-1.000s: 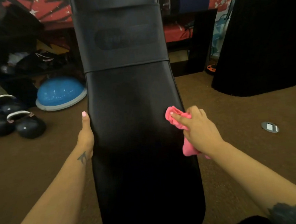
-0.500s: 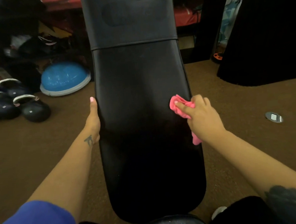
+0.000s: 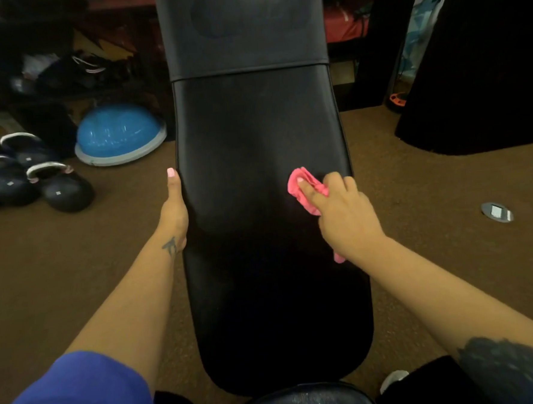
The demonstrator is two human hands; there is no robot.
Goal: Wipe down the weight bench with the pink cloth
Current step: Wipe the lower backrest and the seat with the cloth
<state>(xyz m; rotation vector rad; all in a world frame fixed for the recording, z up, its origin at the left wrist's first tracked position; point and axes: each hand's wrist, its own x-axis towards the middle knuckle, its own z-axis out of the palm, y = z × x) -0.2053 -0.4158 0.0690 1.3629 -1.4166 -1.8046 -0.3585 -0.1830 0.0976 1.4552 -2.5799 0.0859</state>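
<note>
The black padded weight bench (image 3: 257, 177) runs away from me down the middle of the view. My right hand (image 3: 341, 216) grips the bunched pink cloth (image 3: 301, 185) and presses it on the pad near its right edge. A tail of the cloth sticks out below my wrist. My left hand (image 3: 174, 213) rests against the bench's left edge, thumb straight along the side; its fingers are hidden behind the pad.
Brown carpet lies on both sides. A blue half-ball trainer (image 3: 117, 134) and several dark kettlebells (image 3: 61, 187) sit at the left. A large black bag shape (image 3: 481, 63) stands at the right, with a round metal floor plate (image 3: 496, 212) nearby.
The view has tipped down, showing more of the bench's near end. My right hand slid the cloth a little inward from the right edge. My left hand stayed on the left edge.
</note>
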